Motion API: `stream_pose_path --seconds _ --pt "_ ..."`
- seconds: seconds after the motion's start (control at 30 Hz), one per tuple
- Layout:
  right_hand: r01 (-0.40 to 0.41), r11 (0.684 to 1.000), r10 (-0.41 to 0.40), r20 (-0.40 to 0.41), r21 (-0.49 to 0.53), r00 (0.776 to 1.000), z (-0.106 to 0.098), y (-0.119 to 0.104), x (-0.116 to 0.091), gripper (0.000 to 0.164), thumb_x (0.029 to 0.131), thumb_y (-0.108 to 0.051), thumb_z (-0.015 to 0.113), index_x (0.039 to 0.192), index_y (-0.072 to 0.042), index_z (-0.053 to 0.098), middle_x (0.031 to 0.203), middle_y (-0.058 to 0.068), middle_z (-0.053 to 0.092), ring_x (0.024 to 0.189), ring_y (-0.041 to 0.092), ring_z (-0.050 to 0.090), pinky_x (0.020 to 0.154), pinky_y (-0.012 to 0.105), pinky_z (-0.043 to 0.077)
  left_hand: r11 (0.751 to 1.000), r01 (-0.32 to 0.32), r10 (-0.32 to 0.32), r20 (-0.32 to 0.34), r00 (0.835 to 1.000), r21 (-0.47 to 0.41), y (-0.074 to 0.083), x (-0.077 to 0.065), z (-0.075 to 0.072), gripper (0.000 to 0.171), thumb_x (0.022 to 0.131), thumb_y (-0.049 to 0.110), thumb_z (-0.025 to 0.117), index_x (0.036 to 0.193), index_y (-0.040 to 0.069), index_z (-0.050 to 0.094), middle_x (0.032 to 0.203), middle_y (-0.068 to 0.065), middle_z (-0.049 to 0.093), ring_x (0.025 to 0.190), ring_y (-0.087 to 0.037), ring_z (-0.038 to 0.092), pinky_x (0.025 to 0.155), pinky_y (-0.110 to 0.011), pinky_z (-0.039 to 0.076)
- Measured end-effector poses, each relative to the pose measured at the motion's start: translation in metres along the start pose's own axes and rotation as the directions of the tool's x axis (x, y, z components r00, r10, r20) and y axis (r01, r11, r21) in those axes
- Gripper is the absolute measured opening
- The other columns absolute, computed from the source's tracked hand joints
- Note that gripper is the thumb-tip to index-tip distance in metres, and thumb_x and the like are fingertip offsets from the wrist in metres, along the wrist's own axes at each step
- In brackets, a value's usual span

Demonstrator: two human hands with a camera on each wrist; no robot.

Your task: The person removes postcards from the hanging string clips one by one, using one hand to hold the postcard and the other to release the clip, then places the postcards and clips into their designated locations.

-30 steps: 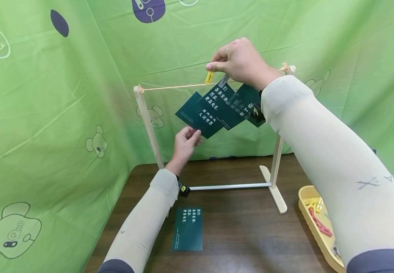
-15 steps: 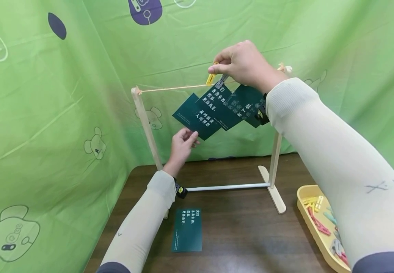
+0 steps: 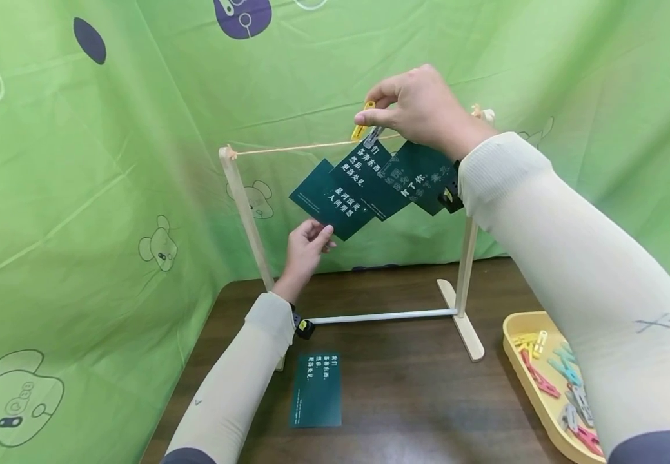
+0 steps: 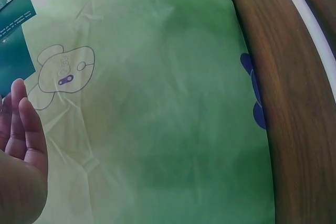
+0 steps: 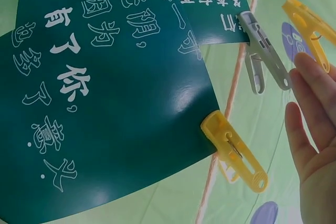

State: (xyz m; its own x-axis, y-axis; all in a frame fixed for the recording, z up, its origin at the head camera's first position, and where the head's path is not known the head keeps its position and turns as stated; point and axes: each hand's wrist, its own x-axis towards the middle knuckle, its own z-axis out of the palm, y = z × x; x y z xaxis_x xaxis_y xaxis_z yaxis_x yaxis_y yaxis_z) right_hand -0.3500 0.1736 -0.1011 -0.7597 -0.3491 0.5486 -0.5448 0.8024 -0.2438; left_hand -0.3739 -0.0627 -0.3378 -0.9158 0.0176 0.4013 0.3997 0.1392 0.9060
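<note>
My left hand (image 3: 307,248) pinches the lower edge of a dark green printed card (image 3: 340,222), which is tilted below the cord (image 3: 294,149). In my right hand (image 3: 413,106) is a yellow clothespin (image 3: 362,122), pinched between thumb and fingers right at the cord. Close beside it, a grey clothespin (image 5: 265,51) clips a second green card (image 3: 378,187) to the cord; this card overlaps the first. Farther right hangs a third card (image 5: 131,119) under another yellow clothespin (image 5: 233,150), seen in the right wrist view. The left wrist view catches only part of my left fingers (image 4: 23,129).
A wooden rack with a left post (image 3: 244,206) and right post (image 3: 467,264) carries the cord, with a white bar (image 3: 381,317) low between them. Another green card (image 3: 316,396) lies on the table (image 3: 416,399). A yellow tray (image 3: 534,412) of coloured clothespins stands at right.
The yellow clothespin in my right hand has shifted slightly right, closer to the grey one. My left hand keeps its hold on the card. The head view has turned slightly, uncovering more of the tray.
</note>
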Motion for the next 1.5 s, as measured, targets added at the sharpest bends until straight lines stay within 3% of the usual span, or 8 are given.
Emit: stream_pose_path --seconds 0.13,0.33,0.5,0.7,0.97,1.1,1.33,1.5 --pt "0.011 1.0 -0.011 -0.032 -0.001 0.999 -0.001 0.001 -0.003 0.045 0.094 -0.053 0.068 0.115 -0.014 0.076 0.109 0.003 0.08 0.091 0.009 0.064 0.078 0.02 0.041 1.0 -0.001 0.001 0.01 1.0 -0.009 -0.002 0.0 -0.002 0.017 0.1 0.017 0.065 0.102 0.0 0.064 0.108 -0.037 0.068 0.067 -0.007 0.067 0.066 -0.022 0.057" --pt "0.022 1.0 -0.021 -0.052 0.018 0.998 -0.001 0.004 -0.008 0.044 0.093 -0.051 0.07 0.116 -0.014 0.075 0.107 0.001 0.08 0.095 0.009 0.066 0.08 0.02 0.04 1.0 0.015 -0.015 0.004 1.0 -0.009 -0.004 -0.001 -0.006 0.017 0.1 0.017 0.066 0.103 0.001 0.065 0.106 -0.034 0.069 0.067 -0.008 0.067 0.067 -0.023 0.058" --pt "0.012 0.998 -0.009 -0.049 0.059 0.999 -0.002 0.007 -0.009 0.043 0.094 -0.048 0.071 0.118 -0.013 0.074 0.112 0.004 0.079 0.111 0.018 0.068 0.094 0.032 0.044 1.0 0.026 -0.026 0.001 1.0 0.005 -0.005 -0.003 -0.008 0.018 0.099 0.019 0.067 0.102 0.001 0.065 0.099 -0.026 0.072 0.067 -0.009 0.067 0.068 -0.024 0.057" --pt "-0.016 0.996 0.021 -0.044 0.092 0.999 -0.003 0.01 -0.012 0.046 0.093 -0.048 0.071 0.121 -0.012 0.073 0.115 0.006 0.078 0.121 0.022 0.063 0.108 0.045 0.043 1.0 0.023 -0.023 -0.002 1.0 0.004 -0.007 -0.004 -0.009 0.018 0.099 0.018 0.067 0.101 0.0 0.064 0.1 -0.03 0.071 0.066 -0.008 0.066 0.067 -0.023 0.057" --pt "-0.012 0.995 0.023 -0.11 0.098 0.994 -0.001 0.016 -0.018 0.046 0.093 -0.045 0.073 0.124 -0.011 0.072 0.113 0.008 0.078 0.117 0.022 0.065 0.098 0.037 0.045 0.999 0.036 -0.036 -0.004 0.999 0.011 -0.013 -0.007 -0.012 0.016 0.1 0.017 0.067 0.1 0.001 0.064 0.101 -0.029 0.071 0.067 -0.009 0.067 0.071 -0.029 0.059" --pt "-0.034 0.994 0.049 -0.138 0.105 0.989 -0.001 0.019 -0.02 0.046 0.093 -0.046 0.072 0.125 -0.013 0.072 0.114 0.007 0.078 0.121 0.02 0.064 0.093 0.032 0.042 1.0 0.021 -0.021 -0.008 1.0 0.015 -0.017 -0.006 -0.013 0.016 0.1 0.017 0.067 0.098 0.001 0.063 0.1 -0.029 0.071 0.067 -0.008 0.067 0.068 -0.025 0.058" --pt "-0.086 0.987 0.105 -0.139 0.136 0.985 -0.001 0.023 -0.024 0.046 0.092 -0.05 0.072 0.122 -0.016 0.073 0.114 0.005 0.078 0.119 0.015 0.06 0.086 0.023 0.039 1.0 0.012 -0.012 -0.019 1.0 0.011 -0.023 -0.006 -0.017 0.016 0.099 0.016 0.067 0.095 0.001 0.062 0.084 -0.005 0.072 0.065 -0.008 0.067 0.065 -0.024 0.057" --pt "-0.107 0.983 0.129 -0.143 0.151 0.981 -0.001 0.025 -0.025 0.045 0.091 -0.051 0.072 0.123 -0.018 0.073 0.116 0.005 0.077 0.117 0.014 0.059 0.083 0.02 0.039 1.0 0.013 -0.013 -0.021 1.0 0.009 -0.025 -0.008 -0.019 0.016 0.099 0.016 0.067 0.095 0.002 0.062 0.085 -0.005 0.072 0.065 -0.008 0.067 0.065 -0.025 0.057"
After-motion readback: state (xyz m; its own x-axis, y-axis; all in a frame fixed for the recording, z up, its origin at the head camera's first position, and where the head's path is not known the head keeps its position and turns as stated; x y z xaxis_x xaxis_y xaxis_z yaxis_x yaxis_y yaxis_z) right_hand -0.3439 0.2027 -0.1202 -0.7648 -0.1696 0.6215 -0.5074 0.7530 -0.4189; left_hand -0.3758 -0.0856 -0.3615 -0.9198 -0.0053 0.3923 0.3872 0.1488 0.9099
